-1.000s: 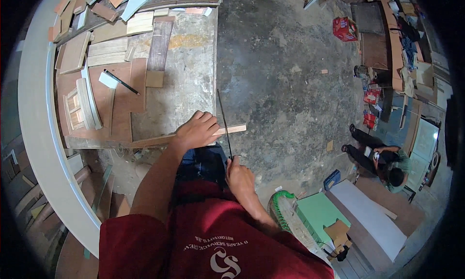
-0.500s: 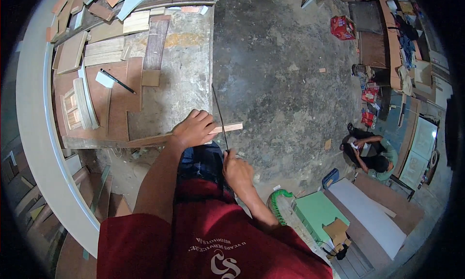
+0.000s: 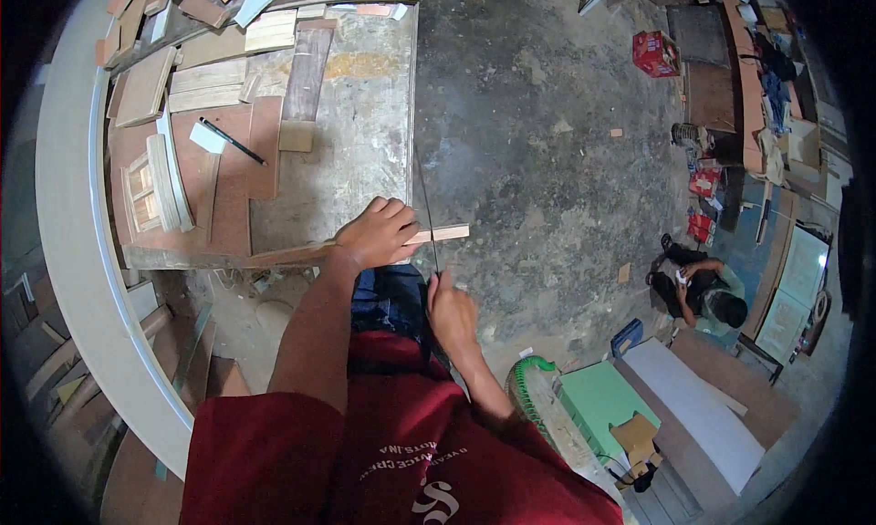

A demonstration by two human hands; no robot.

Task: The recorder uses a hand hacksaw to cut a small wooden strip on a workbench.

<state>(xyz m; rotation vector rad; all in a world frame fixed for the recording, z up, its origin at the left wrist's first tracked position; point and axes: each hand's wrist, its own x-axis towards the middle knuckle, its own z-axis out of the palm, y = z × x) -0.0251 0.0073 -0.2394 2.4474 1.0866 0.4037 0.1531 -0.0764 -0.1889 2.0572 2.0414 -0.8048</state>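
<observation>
My left hand (image 3: 377, 231) is closed over a light wooden strip (image 3: 452, 231), pressing it at the front corner of the worktable (image 3: 328, 183); the strip sticks out past the table's right edge. My right hand (image 3: 452, 311) grips the lower end of a long, thin dark saw (image 3: 423, 197), whose blade crosses the strip just right of my left fingers. Its handle is hidden in my fist. A black pencil (image 3: 234, 142) lies on a white piece on a brown board (image 3: 260, 174), left of the bare part of the tabletop.
A person (image 3: 725, 306) sits low at right, holding something small. Board offcuts (image 3: 205, 83) cover the table's back and left. A long pale curved board (image 3: 64, 206) runs down the left side. A green panel (image 3: 593, 397), coiled green hose (image 3: 525, 384) and red box (image 3: 655, 53) are at right.
My right hand has moved forward with the saw along the strip, while my left hand still holds it. The person at right has drawn their legs in. The view has shifted slightly.
</observation>
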